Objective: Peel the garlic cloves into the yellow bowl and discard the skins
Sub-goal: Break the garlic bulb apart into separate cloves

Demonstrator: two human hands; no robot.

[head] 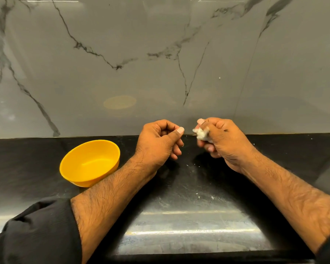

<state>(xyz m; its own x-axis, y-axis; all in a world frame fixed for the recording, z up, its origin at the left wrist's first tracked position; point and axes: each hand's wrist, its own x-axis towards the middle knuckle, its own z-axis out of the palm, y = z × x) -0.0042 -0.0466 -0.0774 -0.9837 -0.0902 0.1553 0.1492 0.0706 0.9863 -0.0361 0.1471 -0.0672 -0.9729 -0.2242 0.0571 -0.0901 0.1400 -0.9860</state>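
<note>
White garlic (pixel 202 134) gripped in right hand (pixel 220 141); left hand (pixel 160 142) curled, empty (yellow bowl (pixel 90 162) beside).

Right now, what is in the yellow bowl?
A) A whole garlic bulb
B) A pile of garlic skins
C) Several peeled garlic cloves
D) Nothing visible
D: the yellow bowl shows only its bare inside, while the garlic sits gripped in the right hand, apart from the curled left hand, on which I can make out nothing held.
</note>
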